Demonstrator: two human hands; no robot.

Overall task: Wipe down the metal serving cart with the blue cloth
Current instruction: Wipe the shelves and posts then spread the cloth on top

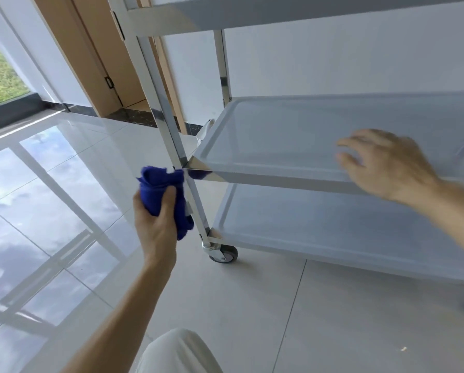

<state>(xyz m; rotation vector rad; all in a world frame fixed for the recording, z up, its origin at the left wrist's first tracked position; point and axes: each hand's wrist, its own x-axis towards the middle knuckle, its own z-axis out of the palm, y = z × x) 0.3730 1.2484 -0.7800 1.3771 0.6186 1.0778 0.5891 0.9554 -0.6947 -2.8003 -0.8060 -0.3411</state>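
Left hand (pixel 155 224) presses blue cloth (pixel 166 192) against cart post (pixel 169 130).

glossy tiled floor (pixel 64 200), white wall (pixel 333 63)

The right hand (pixel 387 164) is motion-blurred; the cart (pixel 333 141) runs past the right edge.

Bunched blue cloth (pixel 163 192) presses the shiny three-shelf metal cart's (pixel 333 181) corner post.
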